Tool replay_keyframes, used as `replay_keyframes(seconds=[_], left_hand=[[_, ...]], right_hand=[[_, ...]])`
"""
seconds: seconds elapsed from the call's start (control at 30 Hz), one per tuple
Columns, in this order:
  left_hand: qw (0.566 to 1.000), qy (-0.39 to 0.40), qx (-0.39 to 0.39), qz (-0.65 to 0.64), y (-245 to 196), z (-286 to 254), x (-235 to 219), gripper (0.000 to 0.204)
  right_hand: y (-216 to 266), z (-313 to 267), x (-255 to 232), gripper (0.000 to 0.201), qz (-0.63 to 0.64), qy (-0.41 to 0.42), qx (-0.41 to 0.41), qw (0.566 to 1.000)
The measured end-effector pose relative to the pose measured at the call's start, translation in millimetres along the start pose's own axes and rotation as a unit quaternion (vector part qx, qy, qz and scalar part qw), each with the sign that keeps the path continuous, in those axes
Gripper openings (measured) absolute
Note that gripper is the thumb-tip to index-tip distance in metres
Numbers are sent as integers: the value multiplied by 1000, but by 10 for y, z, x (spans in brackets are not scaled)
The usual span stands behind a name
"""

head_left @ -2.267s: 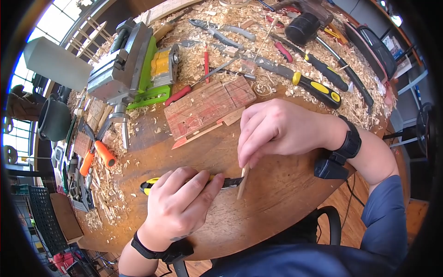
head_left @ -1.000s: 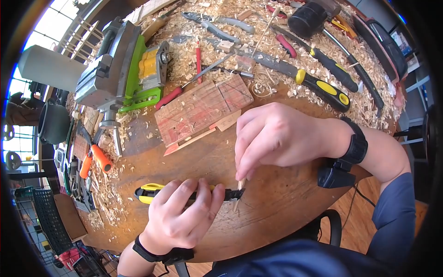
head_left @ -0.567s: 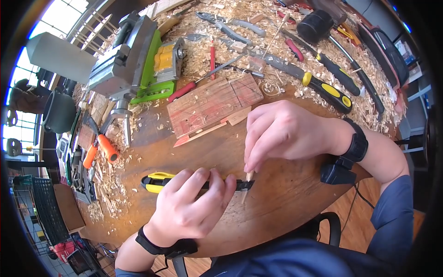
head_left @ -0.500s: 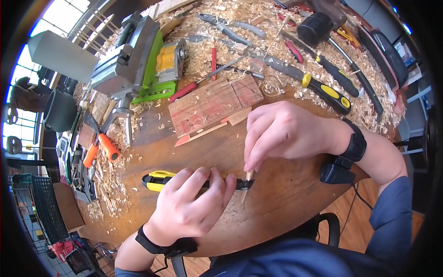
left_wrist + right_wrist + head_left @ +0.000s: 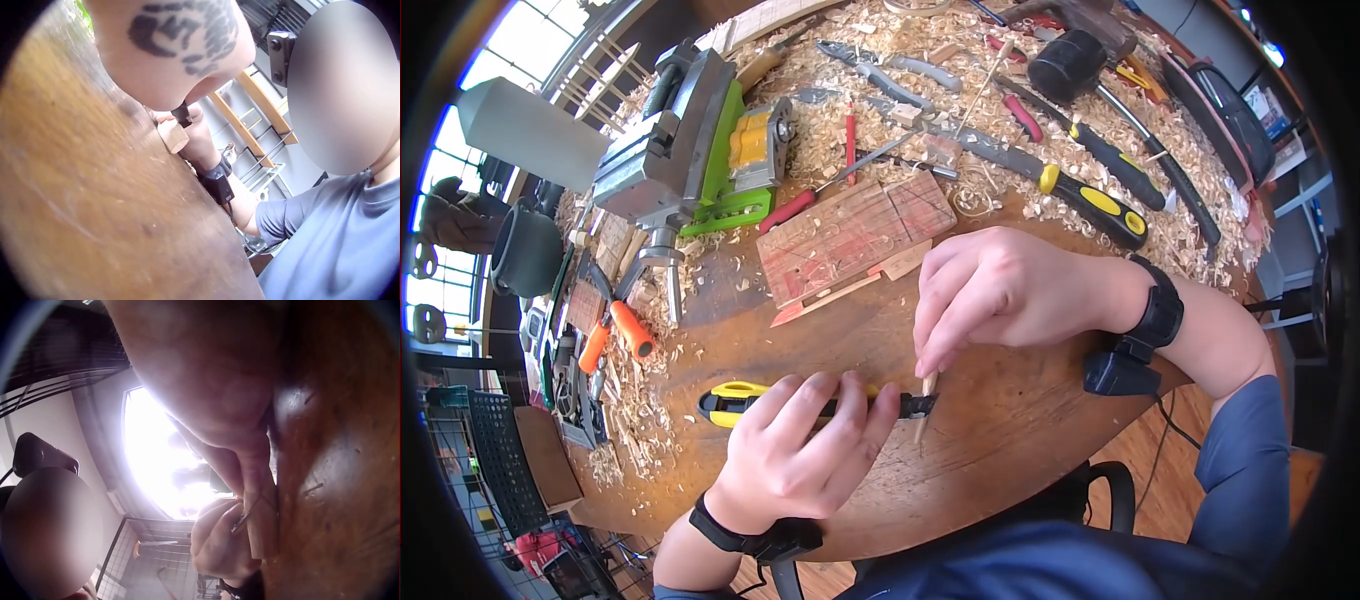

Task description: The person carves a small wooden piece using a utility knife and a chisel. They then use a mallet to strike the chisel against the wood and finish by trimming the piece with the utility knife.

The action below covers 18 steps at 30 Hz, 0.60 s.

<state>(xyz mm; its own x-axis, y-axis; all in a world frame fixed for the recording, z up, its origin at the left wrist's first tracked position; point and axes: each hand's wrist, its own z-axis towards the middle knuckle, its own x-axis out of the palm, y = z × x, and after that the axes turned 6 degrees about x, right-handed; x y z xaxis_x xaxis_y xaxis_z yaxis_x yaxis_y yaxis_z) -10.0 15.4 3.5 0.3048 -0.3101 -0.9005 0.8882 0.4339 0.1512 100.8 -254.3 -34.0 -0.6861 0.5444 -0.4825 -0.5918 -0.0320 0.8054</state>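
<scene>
In the head view my left hand point(image 5: 800, 450) grips a yellow and black utility knife point(image 5: 730, 404) low over the wooden table. Its short dark blade point(image 5: 919, 405) crosses a thin wooden strip point(image 5: 921, 432). My right hand point(image 5: 1010, 295) pinches the strip's upper end between thumb and fingers, and the lower end points toward the table's front edge. Seen from the right wrist, the wooden strip point(image 5: 261, 528) stands out below the fingertips, with the blade beside it. From the left wrist, the strip's blunt end point(image 5: 174, 137) shows close over the tabletop, and the knife handle is mostly hidden.
Behind the hands lies a red-stained board point(image 5: 855, 240) with a narrow notched piece point(image 5: 850, 285) along it. A metal vise point(image 5: 665, 140), an orange-handled tool point(image 5: 631, 330), a yellow-black handled saw point(image 5: 1100, 210) and a black mallet point(image 5: 1065, 65) stand or lie among wood shavings.
The knife's blade, which earlier ended at the strip, now crosses over it with its tip past the far side. Both hands keep their grips; the head view has shifted slightly.
</scene>
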Motion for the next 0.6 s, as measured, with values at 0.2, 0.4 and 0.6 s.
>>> replay_keyframes(seconds=[0.2,0.4,0.6], left_hand=[[998,4,-40,-44,0,-36,-39,47],[998,19,-46,-40,4,-58,-55,42],[999,8,-36,-39,-4,-18,-4,26]], right_hand=[[28,1,-5,12,3,-5,13,1000],[26,-7,12,12,6,-8,22,1000],[19,-19,36,13,-11,-23,15,1000]])
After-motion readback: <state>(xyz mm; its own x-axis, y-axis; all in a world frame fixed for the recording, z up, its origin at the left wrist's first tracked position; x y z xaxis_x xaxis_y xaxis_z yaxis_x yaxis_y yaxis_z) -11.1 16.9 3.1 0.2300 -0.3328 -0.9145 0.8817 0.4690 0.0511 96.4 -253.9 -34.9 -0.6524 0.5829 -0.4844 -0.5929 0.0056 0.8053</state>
